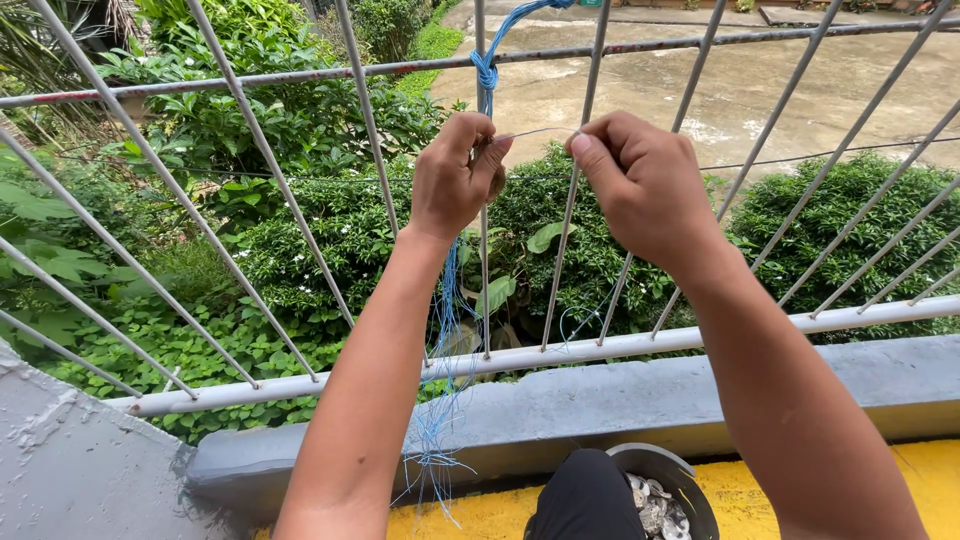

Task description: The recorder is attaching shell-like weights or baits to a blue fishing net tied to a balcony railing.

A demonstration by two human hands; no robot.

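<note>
1. The left hand [455, 180] is curled shut. Its thumb and finger pinch one end of a thin pale thread [535, 132].
2. The right hand [640, 180] is closed too, and its fingertips pinch the other end. The thread is stretched short and tight between the two hands, up in front of the railing [560, 345].
3. The thread looks very light and soft. It would go floppy if one hand let go. It is so thin that it could slip out, so I think a tight pinch close to the ends works best.
4. A blue rope [487, 70] is knotted on the top bar just above the left hand. Its loose blue strands [440, 400] hang down behind the left arm. They look frayed and tangly, and easy to snag.
5. The bars are metal, hard and stiff.
6. Below, near the person's dark knee, sits a grey bowl [675, 480] with small pale bits inside.
7. Past the bars are green bushes [300, 230] and wet ground.
</note>
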